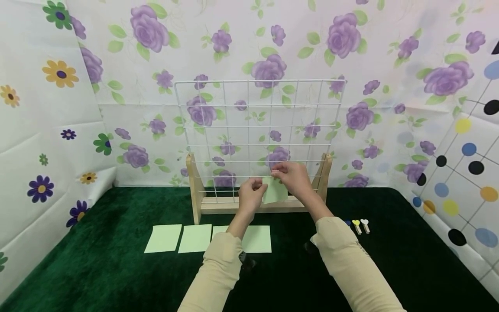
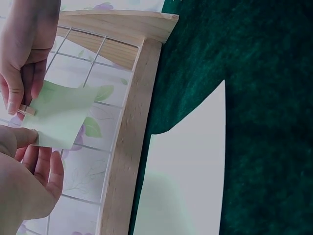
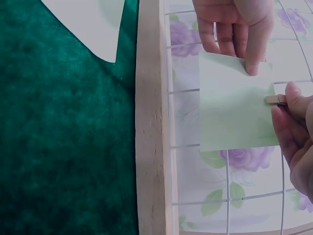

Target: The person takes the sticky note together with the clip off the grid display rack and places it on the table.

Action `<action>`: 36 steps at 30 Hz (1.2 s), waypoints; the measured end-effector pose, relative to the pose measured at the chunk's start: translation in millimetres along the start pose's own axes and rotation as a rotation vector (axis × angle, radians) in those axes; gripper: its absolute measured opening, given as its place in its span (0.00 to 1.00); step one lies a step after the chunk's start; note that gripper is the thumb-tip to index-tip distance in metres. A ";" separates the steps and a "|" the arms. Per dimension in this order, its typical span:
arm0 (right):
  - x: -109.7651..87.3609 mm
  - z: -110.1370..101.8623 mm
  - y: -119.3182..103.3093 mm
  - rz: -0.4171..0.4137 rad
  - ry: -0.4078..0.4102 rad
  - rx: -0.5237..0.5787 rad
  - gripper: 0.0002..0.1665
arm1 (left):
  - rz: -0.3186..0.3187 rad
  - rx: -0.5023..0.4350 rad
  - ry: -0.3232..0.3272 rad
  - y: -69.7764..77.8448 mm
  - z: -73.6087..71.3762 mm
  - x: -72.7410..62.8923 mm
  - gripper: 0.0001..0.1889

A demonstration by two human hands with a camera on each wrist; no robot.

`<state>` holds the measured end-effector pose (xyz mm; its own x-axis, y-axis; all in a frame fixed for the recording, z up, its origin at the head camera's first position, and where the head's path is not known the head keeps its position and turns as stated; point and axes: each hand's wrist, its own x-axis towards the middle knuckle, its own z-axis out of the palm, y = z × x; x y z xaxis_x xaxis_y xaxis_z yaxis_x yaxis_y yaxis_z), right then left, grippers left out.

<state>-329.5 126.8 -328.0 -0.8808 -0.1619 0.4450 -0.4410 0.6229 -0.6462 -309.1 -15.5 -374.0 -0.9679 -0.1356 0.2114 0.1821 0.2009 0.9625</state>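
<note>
A small pale green paper sheet [image 1: 276,193] is held up against the lower part of a white wire grid. At its left edge, my left hand [image 1: 250,196] pinches it, with the thumb flat on its face in the right wrist view. My right hand [image 1: 293,177] grips a small wooden clothespin [image 3: 275,100] between thumb and fingers. The clothespin's tip overlaps the top edge of the sheet, at about the middle. Behind the paper, the grid's wires show through between the fingers.
The grid stands in a wooden frame [image 1: 193,190] on a dark green cloth [image 1: 97,260]. In front lies a row of several pale green sheets [image 1: 163,238], partly hidden by my left arm. Small heart-topped clips [image 1: 356,226] lie right of my right sleeve. Flowered sheeting hangs behind.
</note>
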 end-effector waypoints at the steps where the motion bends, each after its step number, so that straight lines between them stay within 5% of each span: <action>1: 0.0 0.3 -0.6 0.004 0.004 -0.003 0.10 | 0.004 0.003 0.002 0.1 -0.1 -0.4 0.09; 9: -1.1 1.5 -1.5 0.026 0.051 0.003 0.09 | 0.025 0.025 -0.007 -0.5 -1.0 -1.8 0.08; 36: -8.1 0.3 8.5 0.125 0.022 0.391 0.09 | 0.005 0.065 -0.040 -11.6 -8.0 -6.1 0.10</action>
<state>-326.1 133.1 -337.3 -0.9296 -0.0849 0.3587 -0.3672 0.2982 -0.8810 -303.9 -24.7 -385.2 -0.9735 -0.0956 0.2078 0.1764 0.2646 0.9481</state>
